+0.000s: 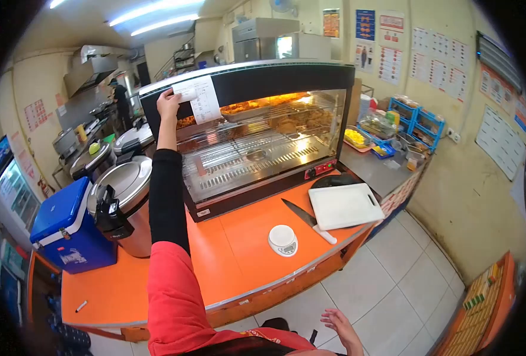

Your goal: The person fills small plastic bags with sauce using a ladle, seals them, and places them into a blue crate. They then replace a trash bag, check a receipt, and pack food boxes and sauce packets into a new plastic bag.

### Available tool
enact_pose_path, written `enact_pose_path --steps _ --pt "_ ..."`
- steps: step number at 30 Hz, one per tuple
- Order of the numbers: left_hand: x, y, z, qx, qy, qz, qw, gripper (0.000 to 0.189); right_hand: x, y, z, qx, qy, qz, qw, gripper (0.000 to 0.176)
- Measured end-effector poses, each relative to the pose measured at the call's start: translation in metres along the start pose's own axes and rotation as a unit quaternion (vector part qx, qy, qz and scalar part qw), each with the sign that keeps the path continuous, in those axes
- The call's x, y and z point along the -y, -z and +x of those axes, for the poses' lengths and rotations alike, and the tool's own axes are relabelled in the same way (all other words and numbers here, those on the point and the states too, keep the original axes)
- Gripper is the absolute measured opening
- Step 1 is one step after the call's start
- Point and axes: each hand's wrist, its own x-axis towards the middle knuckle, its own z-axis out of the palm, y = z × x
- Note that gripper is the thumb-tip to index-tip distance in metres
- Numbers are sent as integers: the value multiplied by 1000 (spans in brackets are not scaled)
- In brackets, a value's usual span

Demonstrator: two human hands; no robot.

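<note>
My left hand (pixel 168 105) is raised to the upper left of a glass-fronted food warmer (pixel 310 74). Its fingers are closed on the edge of a white paper slip (pixel 185 92). Overlapping that slip, a longer printed receipt (pixel 206 110) hangs against the warmer's black top band. Fried food (pixel 286 121) sits on racks behind the glass. Low at the front, my right hand (pixel 340 327) hangs over the tiled floor with its fingers apart and nothing in it.
On the orange counter (pixel 239 234) are a small scale (pixel 283 240), a knife (pixel 310 222), a white cutting board (pixel 346 206) and a marker (pixel 81 306). A blue cooler (pixel 67 225) and a steel rice cooker (pixel 129 196) stand left. A person (pixel 120 107) is at the back.
</note>
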Motion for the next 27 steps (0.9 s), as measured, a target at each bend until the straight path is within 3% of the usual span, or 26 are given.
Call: enact_pose_path --steps 3,5,7,9,12,14,16,19,22,26,27 --pt "0 18 -29 -3 -25 -81 996 34 40 22 54 100 13 -32 994 31" --pt "17 31 -49 -29 -111 -23 993 33 65 37 89 155 27 -49 986 30" --pt "-21 15 -121 -28 -114 -60 991 34 86 48 127 178 46 -57 981 29" --pt "-25 -13 -178 12 -144 -87 986 35 115 54 161 187 102 -96 972 29" --pt "-30 -74 -260 93 -96 -136 982 32 190 55 207 203 198 -162 945 29" --pt "-29 -122 -307 180 -66 -195 962 31 240 53 228 239 256 -115 930 32" --pt "-22 -172 -344 269 -31 -242 932 31 292 49 232 181 372 -127 901 40" --pt "-20 -245 -392 374 32 -279 884 31 313 69 256 78 451 29 889 53" --pt "-30 -313 -438 445 115 -336 822 32 310 117 254 -65 439 124 887 58" --pt "-41 -392 -485 579 148 -375 709 35 301 205 235 -225 432 117 865 52" --pt "-46 -413 -500 616 154 -382 672 36 298 231 225 -254 420 63 869 53"
